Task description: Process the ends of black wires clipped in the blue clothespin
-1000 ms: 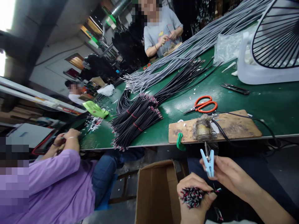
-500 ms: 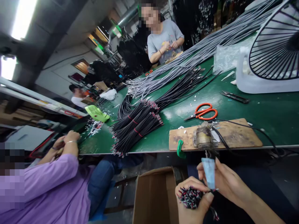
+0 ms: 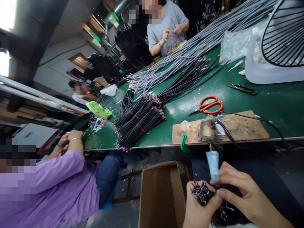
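Note:
In my left hand (image 3: 198, 210) is a bundle of thin black cables (image 3: 201, 192), gripped with its red, white and dark wire ends facing up. Beside it, my right hand (image 3: 239, 190) has its thumb and forefinger drawn close together against the bundle near my left thumb. Whatever lies between those fingertips is too small to make out. Just above them a light blue tapered piece (image 3: 213, 164) hangs on the shaft of a small motor (image 3: 207, 131). The motor is fixed to a wooden board (image 3: 244, 126) at the table edge.
Orange-handled scissors (image 3: 209, 105), black snips (image 3: 242, 88) and a white fan (image 3: 254, 69) are on the green table (image 3: 178, 110). Tied black cable bundles (image 3: 140, 123) and long grey cables (image 3: 171, 66) lie farther off. A cardboard box (image 3: 163, 193) stands below. Co-workers sit left and across.
My right hand has moved from behind the blue piece down to the bundle, by my left thumb. The bundle has shifted slightly right. The view has tilted a little.

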A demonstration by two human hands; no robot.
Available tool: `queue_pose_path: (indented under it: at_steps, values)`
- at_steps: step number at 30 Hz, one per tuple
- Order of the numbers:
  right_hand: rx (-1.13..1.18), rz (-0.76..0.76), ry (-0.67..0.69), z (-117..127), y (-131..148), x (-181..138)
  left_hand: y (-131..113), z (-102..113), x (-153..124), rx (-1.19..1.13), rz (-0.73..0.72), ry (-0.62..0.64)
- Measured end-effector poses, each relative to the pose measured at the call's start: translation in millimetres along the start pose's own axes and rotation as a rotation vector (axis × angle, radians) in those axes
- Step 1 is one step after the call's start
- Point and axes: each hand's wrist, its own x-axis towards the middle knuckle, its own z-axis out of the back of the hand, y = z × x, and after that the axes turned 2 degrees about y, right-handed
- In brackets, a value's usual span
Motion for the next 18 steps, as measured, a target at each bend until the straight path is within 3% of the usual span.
queue_pose_path:
  at_steps: [3, 9, 14, 18]
  values:
    - [-0.085, 0.012, -0.08, -2, 5, 0, 3, -1, -2, 0.049, -0.002, -0.08]
    - [-0.126, -0.037, -0.148, -5, -8, -5, -1, 1, -4, -0.007, -0.006, -0.033]
    - [-0.227, 0.115, -0.371, -5, -6, -17, 1, -1, -8, 0.086, -0.055, -0.174]
    - [-0.285, 0.174, -0.328, -3, 1, -16, 1, -3, -7, 0.203, -0.115, -0.179]
